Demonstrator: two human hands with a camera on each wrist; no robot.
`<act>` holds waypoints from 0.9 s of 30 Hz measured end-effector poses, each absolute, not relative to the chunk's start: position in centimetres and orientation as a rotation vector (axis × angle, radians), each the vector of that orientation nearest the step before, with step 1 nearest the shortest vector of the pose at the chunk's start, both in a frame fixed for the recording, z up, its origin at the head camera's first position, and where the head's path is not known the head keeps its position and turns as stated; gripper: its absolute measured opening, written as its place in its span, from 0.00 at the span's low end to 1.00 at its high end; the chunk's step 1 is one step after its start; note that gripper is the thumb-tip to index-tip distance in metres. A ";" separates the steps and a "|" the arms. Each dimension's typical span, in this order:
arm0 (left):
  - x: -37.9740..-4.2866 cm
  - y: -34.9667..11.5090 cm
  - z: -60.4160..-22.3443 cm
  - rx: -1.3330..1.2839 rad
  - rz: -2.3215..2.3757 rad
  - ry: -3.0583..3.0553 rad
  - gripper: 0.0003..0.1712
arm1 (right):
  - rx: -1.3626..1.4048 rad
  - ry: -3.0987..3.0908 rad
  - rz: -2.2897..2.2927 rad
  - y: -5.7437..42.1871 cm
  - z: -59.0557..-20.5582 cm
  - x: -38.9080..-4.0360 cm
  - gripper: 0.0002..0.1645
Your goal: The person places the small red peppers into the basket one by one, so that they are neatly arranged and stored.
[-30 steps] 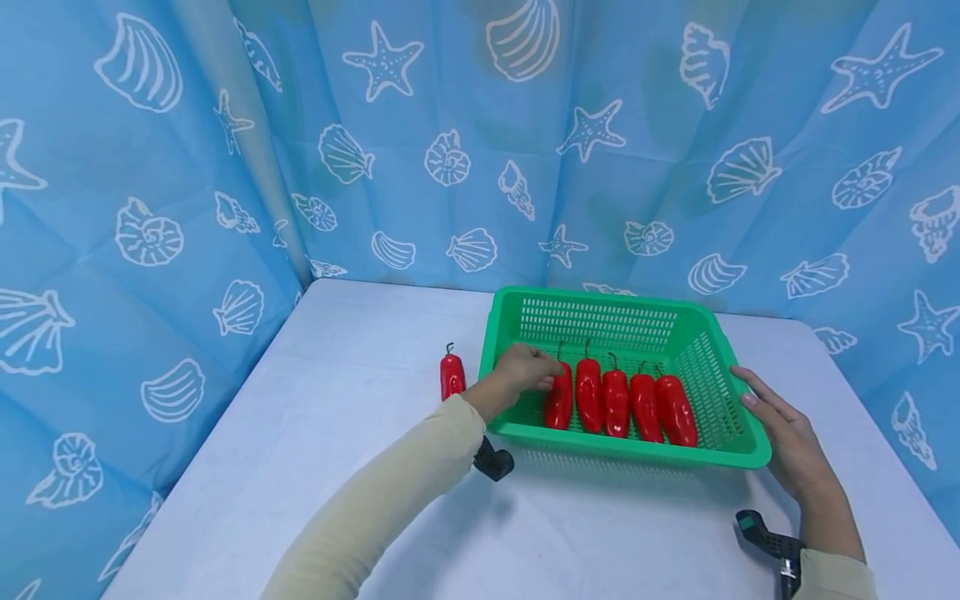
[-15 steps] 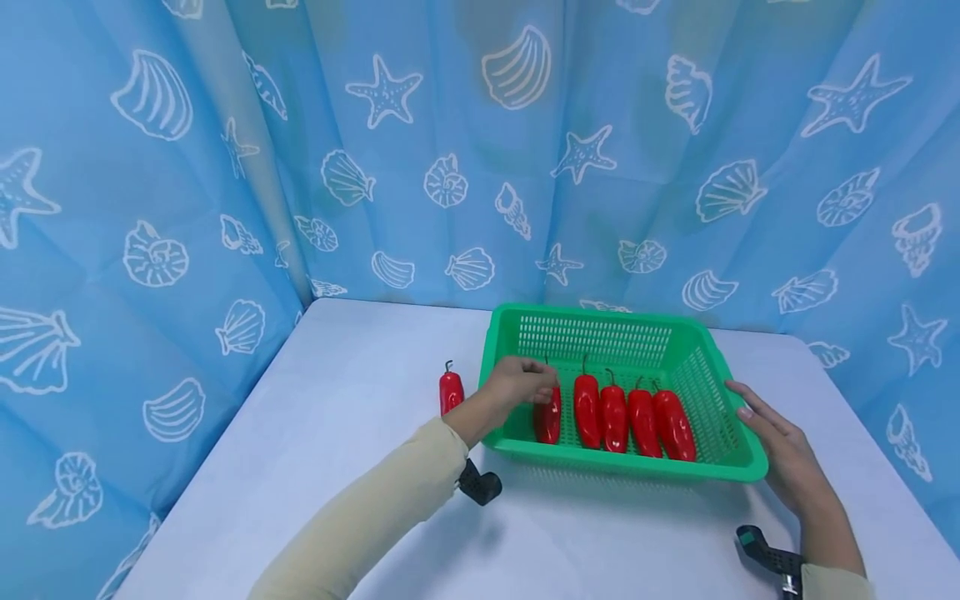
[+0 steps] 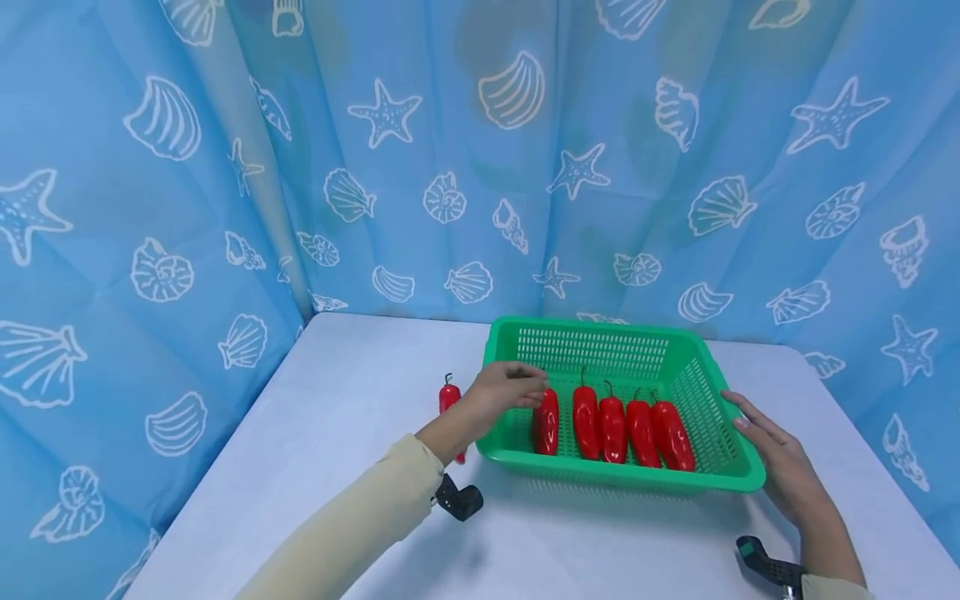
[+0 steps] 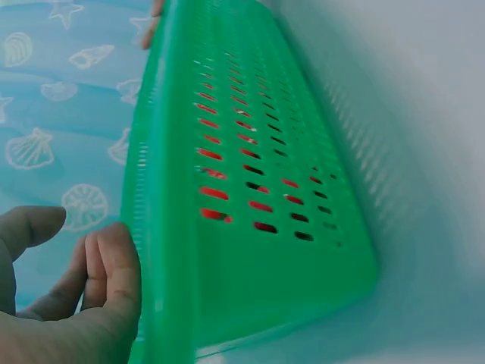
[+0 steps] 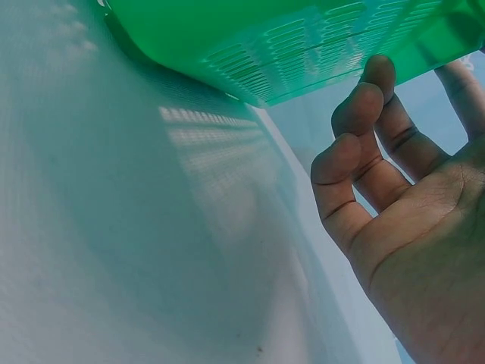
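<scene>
My left hand [image 3: 504,396] is over the left end of the green plastic basket [image 3: 600,467], its fingertips right above the leftmost red chili pepper [image 3: 547,429]. In the left wrist view a gap shows between thumb and fingers [image 4: 114,258], with nothing held. Several more red chili peppers [image 3: 612,429] lie side by side in the basket, a space separating them from the leftmost one. My right hand [image 3: 780,458] holds the basket's right rim, thumb on top and the other fingers [image 5: 356,114] curled against the outer side. Another red chili pepper [image 3: 448,397] lies on the table, partly behind my left forearm.
The table has a white cover [image 3: 360,417]. Blue curtains [image 3: 420,225] with shell and starfish prints stand close behind the basket and along both sides. Black wrist-worn devices [image 3: 459,500] stick out below each wrist.
My left hand shifted the leftmost chili pepper left, away from the row, and its fingers have come off it. The right hand stays at the rim. The head view has tilted up slightly.
</scene>
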State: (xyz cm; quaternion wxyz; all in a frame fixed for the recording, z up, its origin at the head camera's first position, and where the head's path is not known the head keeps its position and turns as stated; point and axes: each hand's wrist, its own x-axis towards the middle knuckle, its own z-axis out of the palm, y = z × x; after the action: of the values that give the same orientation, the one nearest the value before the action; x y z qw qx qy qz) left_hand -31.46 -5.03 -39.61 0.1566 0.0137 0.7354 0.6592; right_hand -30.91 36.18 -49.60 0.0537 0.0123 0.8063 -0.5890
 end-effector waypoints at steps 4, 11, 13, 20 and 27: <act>-31.2 -5.9 -39.0 0.040 1.922 2.100 0.18 | 0.037 2.442 -1.790 36.0 -49.6 -30.8 0.37; -31.4 -8.0 -38.3 0.019 1.980 2.112 0.17 | 0.064 2.405 -1.815 35.9 -49.4 -30.8 0.37; -31.5 -8.5 -38.3 0.006 1.998 2.119 0.18 | 0.062 2.408 -1.813 36.0 -49.4 -30.8 0.37; -31.4 -10.7 -38.8 -0.071 2.032 2.161 0.21 | 0.040 2.430 -1.810 35.9 -49.5 -30.7 0.37; -31.4 -13.2 -40.3 -0.132 2.046 2.199 0.22 | 0.059 2.429 -1.808 36.0 -49.6 -30.9 0.36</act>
State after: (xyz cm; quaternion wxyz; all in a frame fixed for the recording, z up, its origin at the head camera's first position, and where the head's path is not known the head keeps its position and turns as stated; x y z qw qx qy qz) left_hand -31.40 -13.22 -40.33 0.0675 -0.0438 0.7296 0.6791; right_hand -30.88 35.98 -49.63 0.0566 0.0193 0.8007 -0.5960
